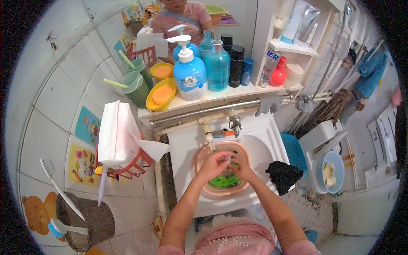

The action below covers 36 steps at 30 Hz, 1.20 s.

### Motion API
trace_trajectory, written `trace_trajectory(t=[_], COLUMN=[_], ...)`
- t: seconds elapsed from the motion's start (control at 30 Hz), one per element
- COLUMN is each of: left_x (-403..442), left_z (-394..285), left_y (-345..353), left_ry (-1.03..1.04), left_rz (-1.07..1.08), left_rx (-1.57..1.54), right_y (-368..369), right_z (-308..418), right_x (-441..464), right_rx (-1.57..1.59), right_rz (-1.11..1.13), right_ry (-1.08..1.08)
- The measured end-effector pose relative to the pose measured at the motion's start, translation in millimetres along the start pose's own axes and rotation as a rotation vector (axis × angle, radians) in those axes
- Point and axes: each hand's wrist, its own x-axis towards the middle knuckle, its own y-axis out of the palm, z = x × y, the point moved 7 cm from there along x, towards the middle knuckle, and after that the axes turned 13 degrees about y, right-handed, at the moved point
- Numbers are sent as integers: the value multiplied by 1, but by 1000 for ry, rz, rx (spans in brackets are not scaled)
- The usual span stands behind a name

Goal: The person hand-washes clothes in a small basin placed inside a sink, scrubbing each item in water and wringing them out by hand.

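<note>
A pink basin stands in the white sink, with bright green pieces lying in its lower part. My left hand is over the basin, its fingers curled and close together. Beside it on the right, my right hand is also over the basin with bent fingers. Between the two hands is something small and greyish that I cannot make out. A white tap outlet points down at the basin's back rim. Behind the basin lies an orange-and-grey object.
Bottles, including a blue pump bottle, line the shelf behind the sink. A black cloth hangs on the sink's right edge. Tissues and a brown bin holding brushes are at the left. A blue bucket is at the right.
</note>
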Motion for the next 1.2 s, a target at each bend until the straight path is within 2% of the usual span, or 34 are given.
trace_trajectory(t=[0.07, 0.1, 0.17, 0.23, 0.3, 0.33, 0.4, 0.5, 0.53, 0.57, 0.67, 0.73, 0.77, 0.8, 0.83, 0.87, 0.9, 0.97, 1.0, 1.13, 1.2], left_x=[-3, -5, -8, -13, -26, -30, -37, -46, -49, -52, -59, -60, -61, -59, -59, -67, -72, -79, -83, -95, -98], left_z=[-3, -6, -6, -4, 6, 9, -5, 11, 26, 52, 137, 149, 150, 150, 153, 171, 174, 186, 193, 216, 232], left_y=[-7, -11, -23, -34, -52, -52, -62, -54, -51, -48, -43, -34, -30, -20, -8, 6, 13, 25, 27, 32, 36], left_ry=[-38, -78, -23, 33, -43, -51, 90, 121, 115, 43, -85, -237, -245, -196, -141, -216, -217, -283, -291, -328, -354], left_rz=[-28, -48, -107, -164, -327, -328, -440, -498, -500, -476, -442, -340, -338, -240, -138, 6, 8, 116, 177, 237, 301], left_rx=[-12, -27, 60, 145, 240, 236, 658, 729, 729, 709, 692, 823, 822, 961, 1096, 1188, 1187, 1184, 1231, 1230, 1288], right_y=[3, 0, -5, -18, -30, -36, -45, -50, -49, -46, -4, 17, 28, 39, 51, 61, 68, 95, 99, 101, 108], right_z=[-10, -7, -19, -12, -5, -2, 6, 17, 16, 13, -43, -64, -75, -82, -77, -72, -77, -88, -93, -92, -96], right_x=[9, 12, 12, 12, 13, 13, 10, 12, 12, 11, 6, -2, -5, -10, -17, -27, -37, -57, -61, -64, -66], right_rx=[319, 320, 512, 505, 495, 497, 494, 472, 283, 95, -66, -95, -126, -125, -280, -431, -431, -776, -784, -764, -842], right_rz=[159, 165, 194, 163, 134, 104, 77, 12, -23, -58, 26, 80, 123, 126, 98, 69, 70, 300, 417, 489, 597], right_ry=[157, 157, 426, 434, 447, 458, 478, 425, 391, 356, 349, 415, 467, 471, 312, 150, 152, 65, 177, 269, 348])
